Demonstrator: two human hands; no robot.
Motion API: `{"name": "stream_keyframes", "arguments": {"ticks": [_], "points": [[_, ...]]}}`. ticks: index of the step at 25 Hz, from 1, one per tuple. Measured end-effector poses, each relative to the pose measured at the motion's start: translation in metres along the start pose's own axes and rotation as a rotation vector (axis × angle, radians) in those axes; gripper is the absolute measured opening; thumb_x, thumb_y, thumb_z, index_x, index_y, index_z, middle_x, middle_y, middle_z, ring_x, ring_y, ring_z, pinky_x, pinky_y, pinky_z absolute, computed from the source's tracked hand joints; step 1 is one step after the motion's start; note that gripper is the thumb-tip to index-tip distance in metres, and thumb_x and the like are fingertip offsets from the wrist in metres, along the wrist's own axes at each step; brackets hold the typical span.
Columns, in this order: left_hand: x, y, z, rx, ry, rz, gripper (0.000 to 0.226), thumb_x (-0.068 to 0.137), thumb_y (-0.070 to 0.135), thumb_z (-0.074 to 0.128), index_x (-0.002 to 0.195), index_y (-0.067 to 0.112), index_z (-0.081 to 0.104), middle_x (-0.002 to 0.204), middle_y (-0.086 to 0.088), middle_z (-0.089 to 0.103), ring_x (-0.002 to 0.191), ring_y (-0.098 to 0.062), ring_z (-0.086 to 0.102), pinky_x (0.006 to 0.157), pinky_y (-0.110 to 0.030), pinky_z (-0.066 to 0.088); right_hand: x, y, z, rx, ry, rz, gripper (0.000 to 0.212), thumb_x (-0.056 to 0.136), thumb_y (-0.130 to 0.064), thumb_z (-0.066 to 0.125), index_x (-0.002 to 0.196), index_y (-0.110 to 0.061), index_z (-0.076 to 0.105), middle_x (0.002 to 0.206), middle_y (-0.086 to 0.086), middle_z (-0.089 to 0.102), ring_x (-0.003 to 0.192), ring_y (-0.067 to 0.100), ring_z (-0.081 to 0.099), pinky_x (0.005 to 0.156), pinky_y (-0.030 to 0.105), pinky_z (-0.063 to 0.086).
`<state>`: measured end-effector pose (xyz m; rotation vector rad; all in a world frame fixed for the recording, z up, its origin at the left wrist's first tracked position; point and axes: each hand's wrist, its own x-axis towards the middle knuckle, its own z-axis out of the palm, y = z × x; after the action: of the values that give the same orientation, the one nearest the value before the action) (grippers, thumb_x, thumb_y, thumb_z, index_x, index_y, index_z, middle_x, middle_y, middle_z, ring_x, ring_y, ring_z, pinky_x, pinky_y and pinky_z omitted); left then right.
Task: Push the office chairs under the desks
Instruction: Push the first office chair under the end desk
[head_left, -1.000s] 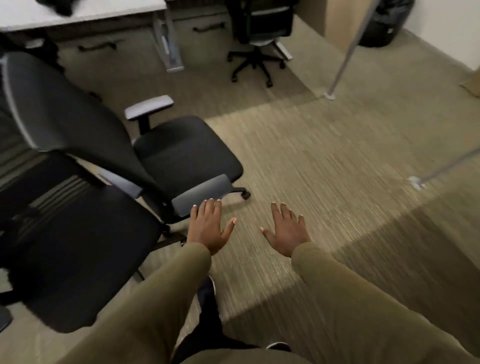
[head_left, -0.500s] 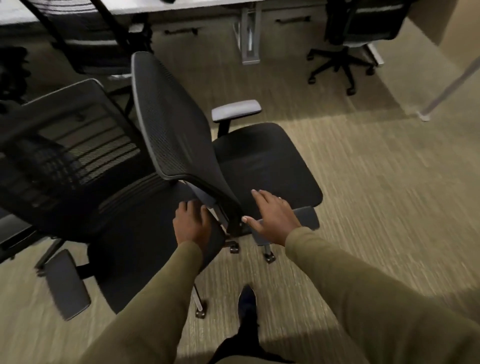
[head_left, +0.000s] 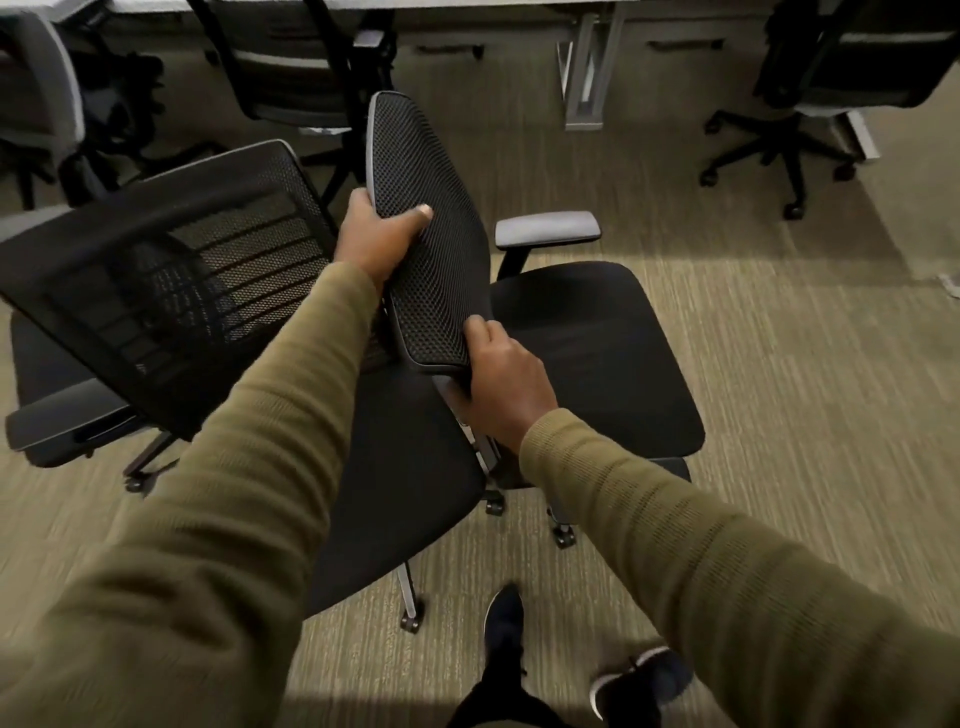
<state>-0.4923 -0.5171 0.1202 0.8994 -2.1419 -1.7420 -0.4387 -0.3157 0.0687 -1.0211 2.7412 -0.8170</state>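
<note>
A black mesh-backed office chair (head_left: 587, 338) with grey armrests stands in front of me, its seat pointing right. My left hand (head_left: 376, 236) grips the upper left edge of its backrest (head_left: 431, 218). My right hand (head_left: 501, 384) holds the backrest's lower edge near the seat. A second black mesh chair (head_left: 171, 270) stands close on the left, its seat partly under my left arm. The white desk (head_left: 467, 5) runs along the top edge, with a grey metal leg (head_left: 584, 78).
More chairs stand at the desk: one at the top right (head_left: 810, 78), one at the top centre (head_left: 296, 67), one grey-backed at the far left (head_left: 36, 88). The floor is beige carpet (head_left: 805, 364). My dark shoes (head_left: 504, 618) are at the bottom.
Both hands rose from the chair's seat and armrest level onto its backrest and took hold of it. The view came closer to the chair and the desk.
</note>
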Motion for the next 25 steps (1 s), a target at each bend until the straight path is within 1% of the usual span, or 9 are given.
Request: {"name": "stream_keyframes", "arguments": {"ticks": [2, 3, 5, 9, 12, 14, 17, 22, 25], "points": [[0.000, 0.003, 0.012, 0.194, 0.057, 0.076, 0.055, 0.082, 0.030, 0.078, 0.127, 0.013, 0.051, 0.119, 0.000, 0.064, 0.108, -0.018, 0.064, 0.092, -0.032, 0.054, -0.002, 0.008, -0.007, 0.017, 0.015, 0.006, 0.059, 0.084, -0.035, 0.070, 0.130, -0.010, 0.043, 0.114, 0.012, 0.057, 0.099, 0.032, 0.061, 0.078, 0.046, 0.055], [-0.001, 0.004, 0.018, 0.225, 0.062, 0.091, 0.054, 0.081, 0.029, 0.078, 0.126, 0.013, 0.051, 0.120, 0.000, 0.064, 0.108, -0.017, 0.063, 0.094, -0.033, 0.053, -0.005, 0.012, -0.010, 0.017, 0.024, 0.003, 0.059, 0.083, -0.034, 0.071, 0.130, -0.010, 0.043, 0.114, 0.012, 0.057, 0.099, 0.033, 0.061, 0.078, 0.047, 0.055], [-0.007, 0.004, 0.026, 0.256, 0.072, 0.107, 0.054, 0.082, 0.029, 0.079, 0.124, 0.013, 0.051, 0.119, 0.001, 0.063, 0.107, -0.016, 0.062, 0.094, -0.032, 0.053, -0.011, 0.020, -0.016, 0.016, 0.019, -0.006, 0.060, 0.083, -0.033, 0.072, 0.130, -0.010, 0.043, 0.114, 0.012, 0.058, 0.099, 0.033, 0.061, 0.078, 0.048, 0.056], [-0.023, 0.010, 0.050, 0.260, 0.087, 0.128, 0.053, 0.083, 0.029, 0.078, 0.125, 0.014, 0.049, 0.117, 0.003, 0.062, 0.107, -0.015, 0.062, 0.088, -0.027, 0.052, -0.028, 0.043, -0.034, 0.047, 0.038, -0.013, 0.053, 0.083, -0.033, 0.071, 0.124, -0.011, 0.046, 0.109, 0.011, 0.058, 0.095, 0.031, 0.062, 0.074, 0.047, 0.056], [-0.033, 0.014, 0.081, 0.266, 0.092, 0.119, 0.056, 0.082, 0.032, 0.079, 0.126, 0.015, 0.048, 0.121, 0.001, 0.062, 0.110, -0.018, 0.062, 0.097, -0.037, 0.054, -0.041, 0.068, -0.052, 0.079, 0.067, 0.007, 0.052, 0.085, -0.039, 0.064, 0.124, -0.010, 0.047, 0.108, 0.010, 0.059, 0.094, 0.030, 0.062, 0.073, 0.045, 0.056], [-0.039, 0.017, 0.106, 0.256, 0.096, 0.128, 0.058, 0.081, 0.031, 0.079, 0.127, 0.014, 0.048, 0.124, 0.000, 0.061, 0.112, -0.018, 0.061, 0.100, -0.040, 0.053, -0.050, 0.088, -0.064, 0.078, 0.075, 0.034, 0.051, 0.085, -0.034, 0.067, 0.125, -0.010, 0.046, 0.109, 0.009, 0.059, 0.096, 0.029, 0.061, 0.076, 0.047, 0.057], [-0.050, 0.025, 0.153, 0.237, 0.090, 0.136, 0.058, 0.081, 0.029, 0.080, 0.127, 0.013, 0.048, 0.121, 0.001, 0.060, 0.110, -0.018, 0.061, 0.101, -0.039, 0.053, -0.066, 0.124, -0.087, 0.072, 0.100, 0.070, 0.047, 0.086, -0.029, 0.070, 0.123, -0.010, 0.047, 0.109, 0.009, 0.058, 0.095, 0.027, 0.060, 0.077, 0.047, 0.056], [-0.082, 0.038, 0.245, 0.234, 0.067, 0.158, 0.057, 0.082, 0.029, 0.078, 0.126, 0.012, 0.046, 0.115, 0.002, 0.059, 0.105, -0.020, 0.062, 0.098, -0.040, 0.055, -0.105, 0.195, -0.133, 0.049, 0.120, 0.103, 0.047, 0.087, -0.028, 0.071, 0.124, -0.008, 0.049, 0.109, 0.010, 0.058, 0.094, 0.026, 0.060, 0.074, 0.039, 0.053], [-0.105, 0.051, 0.303, 0.224, 0.024, 0.181, 0.057, 0.084, 0.028, 0.077, 0.127, 0.010, 0.044, 0.115, 0.001, 0.059, 0.106, -0.021, 0.062, 0.098, -0.039, 0.054, -0.131, 0.236, -0.162, 0.042, 0.132, 0.154, 0.046, 0.087, -0.028, 0.071, 0.122, -0.008, 0.048, 0.109, 0.010, 0.058, 0.095, 0.026, 0.060, 0.076, 0.042, 0.055]]}}
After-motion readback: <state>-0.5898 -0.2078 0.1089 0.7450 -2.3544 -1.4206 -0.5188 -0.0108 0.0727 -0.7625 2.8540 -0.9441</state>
